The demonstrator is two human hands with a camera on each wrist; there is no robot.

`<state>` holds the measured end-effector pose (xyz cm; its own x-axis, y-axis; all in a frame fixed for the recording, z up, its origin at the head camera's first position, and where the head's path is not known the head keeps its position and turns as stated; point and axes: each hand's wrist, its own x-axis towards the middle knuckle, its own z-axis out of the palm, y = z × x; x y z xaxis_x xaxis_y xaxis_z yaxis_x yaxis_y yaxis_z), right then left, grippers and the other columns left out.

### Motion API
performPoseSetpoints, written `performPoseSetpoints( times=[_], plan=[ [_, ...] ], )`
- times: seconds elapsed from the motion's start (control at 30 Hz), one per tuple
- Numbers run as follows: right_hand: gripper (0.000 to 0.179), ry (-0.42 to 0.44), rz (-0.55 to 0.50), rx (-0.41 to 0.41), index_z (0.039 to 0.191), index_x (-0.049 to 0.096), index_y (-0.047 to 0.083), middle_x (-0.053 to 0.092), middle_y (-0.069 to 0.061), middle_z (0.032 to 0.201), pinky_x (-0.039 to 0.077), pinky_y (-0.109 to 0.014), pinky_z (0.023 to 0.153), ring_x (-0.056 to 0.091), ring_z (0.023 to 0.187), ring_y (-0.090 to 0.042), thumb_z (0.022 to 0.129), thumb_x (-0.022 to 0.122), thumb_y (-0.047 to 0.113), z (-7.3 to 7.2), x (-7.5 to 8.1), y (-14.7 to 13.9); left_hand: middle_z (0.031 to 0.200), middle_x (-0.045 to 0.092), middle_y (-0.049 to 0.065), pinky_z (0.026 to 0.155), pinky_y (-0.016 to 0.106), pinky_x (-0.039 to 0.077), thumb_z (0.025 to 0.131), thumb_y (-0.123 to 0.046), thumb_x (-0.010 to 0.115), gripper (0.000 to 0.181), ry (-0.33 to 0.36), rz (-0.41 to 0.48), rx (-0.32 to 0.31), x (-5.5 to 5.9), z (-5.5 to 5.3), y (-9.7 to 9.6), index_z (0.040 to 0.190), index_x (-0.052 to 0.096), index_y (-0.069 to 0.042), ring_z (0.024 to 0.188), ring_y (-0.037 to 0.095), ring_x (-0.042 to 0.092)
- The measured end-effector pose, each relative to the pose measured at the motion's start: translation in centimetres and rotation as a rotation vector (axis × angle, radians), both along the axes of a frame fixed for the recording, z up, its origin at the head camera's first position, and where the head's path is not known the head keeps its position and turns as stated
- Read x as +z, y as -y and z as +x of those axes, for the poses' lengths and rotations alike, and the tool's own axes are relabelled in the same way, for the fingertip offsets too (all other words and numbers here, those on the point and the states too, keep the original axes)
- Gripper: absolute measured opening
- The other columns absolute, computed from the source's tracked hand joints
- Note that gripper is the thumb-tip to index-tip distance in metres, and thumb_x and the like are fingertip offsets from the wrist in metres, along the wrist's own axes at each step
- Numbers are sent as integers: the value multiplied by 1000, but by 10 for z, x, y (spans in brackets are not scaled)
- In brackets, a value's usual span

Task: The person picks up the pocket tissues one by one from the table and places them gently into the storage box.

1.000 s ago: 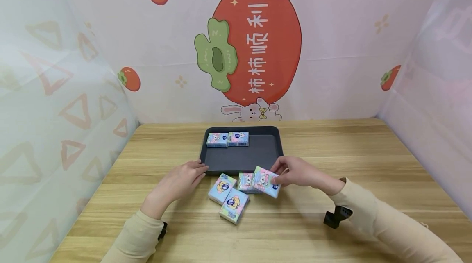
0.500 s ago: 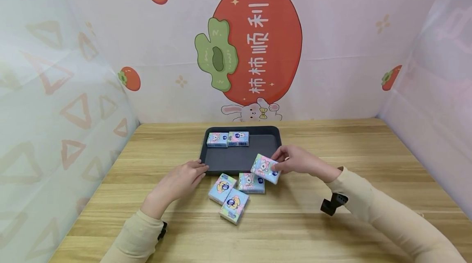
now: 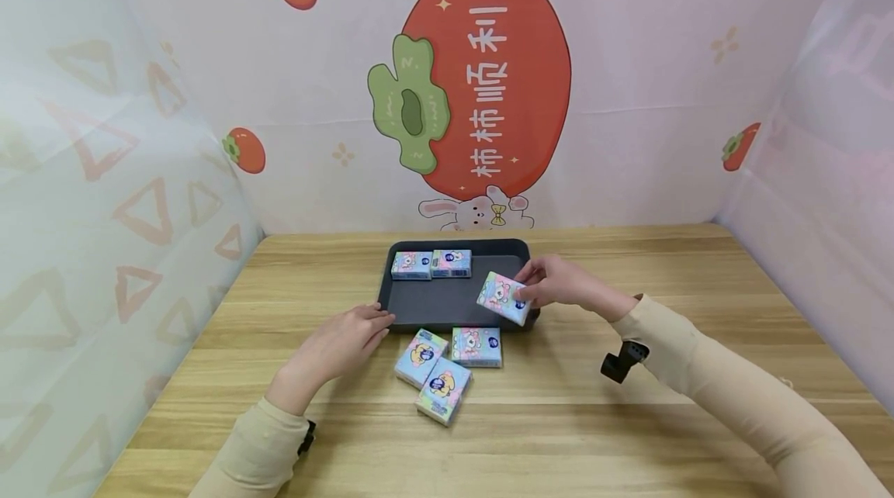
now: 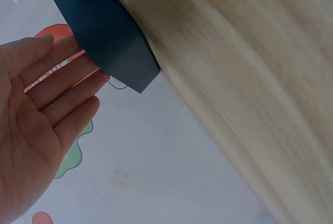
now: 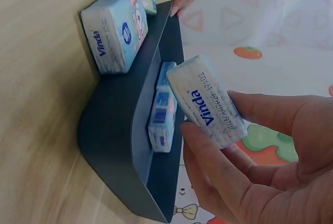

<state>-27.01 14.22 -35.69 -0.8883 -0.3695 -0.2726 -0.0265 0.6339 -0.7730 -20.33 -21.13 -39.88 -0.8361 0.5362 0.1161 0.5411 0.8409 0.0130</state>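
My right hand (image 3: 562, 282) pinches a Vinda tissue pack (image 3: 501, 296) between thumb and fingers, tilted, over the right front part of a dark grey tray (image 3: 433, 304). The right wrist view shows the printed end of this pack (image 5: 205, 104). My left hand (image 3: 342, 339) has its fingertips at the tray's front left corner; in the left wrist view its fingers (image 4: 67, 86) lie fairly straight against the tray wall (image 4: 112, 36). Inside the tray, two tissue packs, one at the back left (image 3: 412, 265) and another beside it (image 3: 452, 264), lie end to end along the far wall.
In front of the tray on the wooden table (image 3: 559, 436) lie a bear-print pack (image 3: 477, 347) and two duck-print packs, one farther back (image 3: 421, 356) and one nearer (image 3: 445, 391). A printed cloth backdrop (image 3: 628, 133) rises behind the table, with similar sheets at both sides.
My right hand has lifted the tissue pack up and away from the bear-print pack on the table, moving it forward over the tray. The left hand stays at the tray corner.
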Motion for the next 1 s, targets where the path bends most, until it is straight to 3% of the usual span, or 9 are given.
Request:
performPoseSetpoints(
  times=[0.33, 0.77, 1.0],
  plan=[
    [35, 14, -34, -6, 112, 61, -5, 63, -18, 102, 57, -41, 84, 64, 81, -19, 85, 71, 15, -17, -1, -2, 123, 63, 16, 94, 44, 52, 96, -19, 56, 28, -11, -2, -5, 0, 1, 0, 118, 67, -7, 115, 30, 60],
    [36, 21, -13, -66, 111, 66, -2, 64, -18, 107, 58, -35, 82, 65, 80, -18, 85, 72, 21, -36, 0, 1, 123, 63, 16, 94, 45, 52, 96, -19, 56, 28, -7, 2, 0, -1, 1, 1, 119, 67, -7, 115, 30, 60],
    [36, 8, 6, -69, 112, 67, -1, 67, -18, 109, 56, -40, 88, 67, 81, -19, 86, 71, 24, -46, -1, 1, 123, 63, 16, 93, 45, 53, 95, -18, 58, 27, -10, 10, 5, -1, 1, 0, 118, 67, -7, 115, 30, 60]
  ],
)
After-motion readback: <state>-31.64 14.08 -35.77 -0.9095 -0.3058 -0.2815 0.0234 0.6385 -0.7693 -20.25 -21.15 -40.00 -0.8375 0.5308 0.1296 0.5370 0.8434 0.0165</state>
